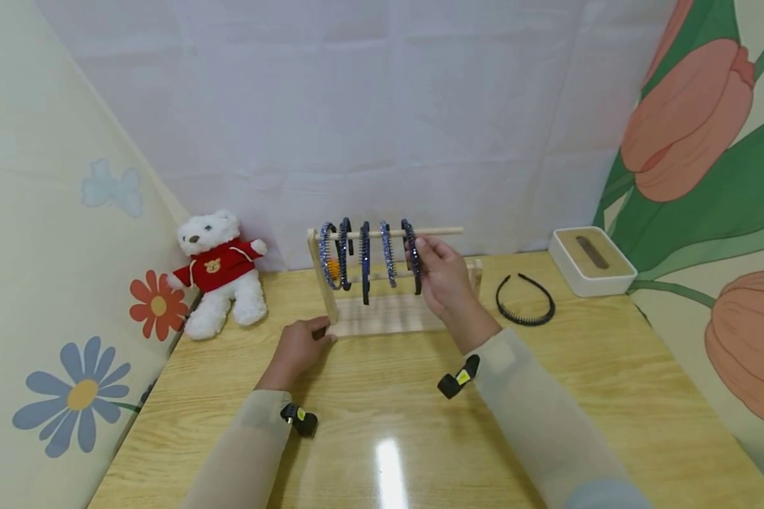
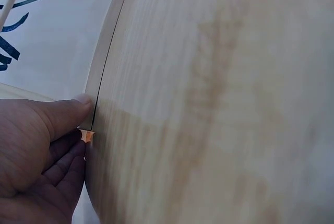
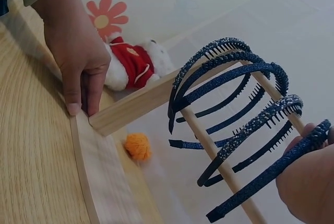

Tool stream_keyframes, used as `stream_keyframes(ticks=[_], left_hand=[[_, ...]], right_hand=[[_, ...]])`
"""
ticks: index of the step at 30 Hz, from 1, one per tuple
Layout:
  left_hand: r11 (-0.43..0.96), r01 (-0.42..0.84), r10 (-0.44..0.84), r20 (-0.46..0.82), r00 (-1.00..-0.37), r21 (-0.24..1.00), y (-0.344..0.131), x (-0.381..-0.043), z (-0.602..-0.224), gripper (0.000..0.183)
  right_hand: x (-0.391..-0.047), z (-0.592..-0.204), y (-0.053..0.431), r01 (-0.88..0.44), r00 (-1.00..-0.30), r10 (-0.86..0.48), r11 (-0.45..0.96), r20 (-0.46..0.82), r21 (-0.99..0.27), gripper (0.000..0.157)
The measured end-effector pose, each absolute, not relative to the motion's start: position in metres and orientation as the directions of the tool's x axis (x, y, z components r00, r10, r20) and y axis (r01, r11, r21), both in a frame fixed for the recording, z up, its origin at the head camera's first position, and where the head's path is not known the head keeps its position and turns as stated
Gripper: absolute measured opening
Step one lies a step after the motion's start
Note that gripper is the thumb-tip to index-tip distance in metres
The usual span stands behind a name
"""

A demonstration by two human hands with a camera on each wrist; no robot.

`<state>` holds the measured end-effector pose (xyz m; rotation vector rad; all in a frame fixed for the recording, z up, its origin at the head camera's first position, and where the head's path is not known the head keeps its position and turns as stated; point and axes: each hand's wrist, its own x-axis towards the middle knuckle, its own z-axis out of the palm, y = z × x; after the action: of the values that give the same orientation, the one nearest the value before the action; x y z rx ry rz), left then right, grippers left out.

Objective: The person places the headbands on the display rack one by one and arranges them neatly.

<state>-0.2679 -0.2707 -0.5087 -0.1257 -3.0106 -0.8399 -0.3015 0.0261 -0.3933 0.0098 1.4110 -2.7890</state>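
Note:
A wooden rack (image 1: 382, 322) stands on the table, with several dark blue glittery headbands (image 1: 366, 265) hung along its upper rod. My right hand (image 1: 446, 279) holds the rightmost headband (image 3: 269, 179), which loops around the rod. In the right wrist view, that hand (image 3: 313, 182) shows only in part, at the right edge. Down at the rack's front left corner, my left hand (image 1: 299, 350) pinches the end of the base. The left wrist view shows the thumb (image 2: 65, 117) on the base's edge, with the other fingers bent below.
A black toothed headband (image 1: 527, 322) lies on the table right of the rack. Behind it to the right is a white box with a wooden top (image 1: 601, 285). A white teddy bear (image 1: 219, 272) sits at the left, and an orange fuzzy ball (image 3: 138, 146) lies behind the rack.

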Motion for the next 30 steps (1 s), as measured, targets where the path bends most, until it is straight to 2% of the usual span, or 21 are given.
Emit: stream_keyframes(ticks=[23,30], left_hand=[[0.843,0.098,0.081,0.054,-0.995,0.529,-0.2729,-0.2668,-0.5098,0.045],[0.839,0.102,0.085,0.056,-0.995,0.534,-0.2723,-0.2674,-0.5095,0.045]], right_hand=[[-0.2988,-0.3971,0.027,0.015,-0.999,-0.033,-0.584,0.005,-0.811,0.022],[-0.2982,-0.3985,0.027,0.017,-0.999,-0.04,-0.593,0.009,-0.805,0.016]])
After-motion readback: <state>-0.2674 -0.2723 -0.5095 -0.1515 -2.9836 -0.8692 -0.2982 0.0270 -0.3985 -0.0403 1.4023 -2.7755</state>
